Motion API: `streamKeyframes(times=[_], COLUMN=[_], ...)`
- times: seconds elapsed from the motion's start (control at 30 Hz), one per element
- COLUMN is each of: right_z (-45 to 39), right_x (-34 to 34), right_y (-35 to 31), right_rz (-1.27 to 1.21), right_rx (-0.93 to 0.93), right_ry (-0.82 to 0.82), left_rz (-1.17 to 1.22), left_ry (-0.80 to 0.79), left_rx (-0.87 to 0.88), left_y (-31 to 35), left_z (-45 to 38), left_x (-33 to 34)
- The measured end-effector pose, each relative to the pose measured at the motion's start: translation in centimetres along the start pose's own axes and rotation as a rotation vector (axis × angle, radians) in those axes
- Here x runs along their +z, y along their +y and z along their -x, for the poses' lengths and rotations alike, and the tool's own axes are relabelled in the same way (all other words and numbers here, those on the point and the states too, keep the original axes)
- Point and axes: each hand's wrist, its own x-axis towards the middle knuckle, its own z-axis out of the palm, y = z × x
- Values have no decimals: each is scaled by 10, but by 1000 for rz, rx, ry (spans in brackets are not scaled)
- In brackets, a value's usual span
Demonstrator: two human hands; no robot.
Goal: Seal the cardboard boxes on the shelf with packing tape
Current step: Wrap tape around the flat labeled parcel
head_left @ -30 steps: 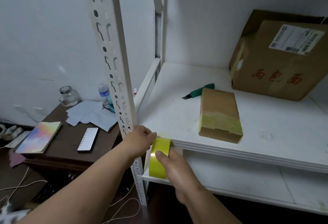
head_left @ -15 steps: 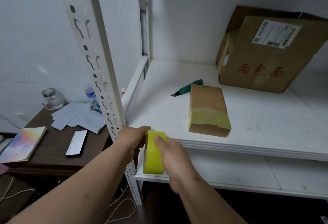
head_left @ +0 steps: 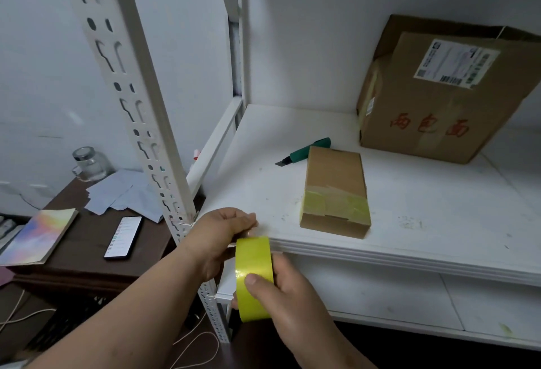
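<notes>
A yellow roll of packing tape (head_left: pixel 254 275) is held in front of the white shelf's front edge (head_left: pixel 380 254). My right hand (head_left: pixel 289 289) grips the roll, thumb on its outer face. My left hand (head_left: pixel 222 231) pinches at the top of the roll, where the tape's loose end seems to be. A small cardboard box (head_left: pixel 335 190) lies on the shelf, with yellow tape across its near end. A large cardboard box (head_left: pixel 445 99) with a shipping label and red characters stands at the back right.
A green utility knife (head_left: pixel 304 153) lies behind the small box. A perforated white shelf post (head_left: pixel 140 111) rises just left of my hands. A dark side table (head_left: pixel 87 240) at the left holds a phone (head_left: pixel 124 237), a notebook, papers and a glass jar.
The roll has turned slightly in my hands and my right thumb now lies lower on its face. My left hand stays pinched at the roll's top. The camera has shifted.
</notes>
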Motion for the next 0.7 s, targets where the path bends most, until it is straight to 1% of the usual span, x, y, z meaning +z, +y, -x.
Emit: streamKeyframes(times=[0.07,0.13,0.2,0.23,0.3,0.37,0.4,0.5,0.6,0.63,0.7], right_z=[6,11,17,19,25,31,34,39,44,45,44], right_x=[-15,-32,-50,-58,-68,-77,-82,-106,-123,-125,-125], right_y=[2,-1,0,1,4,11,14,16,20,22,25], right_rz=[17,42,5,-38,-110,-79,-83,-126,-195,-196,-136], right_rx=[-34,-63,-75,-51,27,91,101,68,55,55,57], right_ry=[-28,-21,-5,-3,25,51,38,-24,-142,-150,-99], left_rz=[-32,-82,-108,-79,8,34,34,65,44,32,5], left_ry=[12,41,53,57,74,74,68,88,101,92,74], left_rx=[113,214,287,309,337,354,356,331,337,351,371], left_y=[4,9,15,20,31,42,45,48,48,48,48], left_z=[0,1,2,2,0,-4,-6,-16,-25,-27,-31], left_x=[14,31,50,60,78,91,95,105,112,115,122])
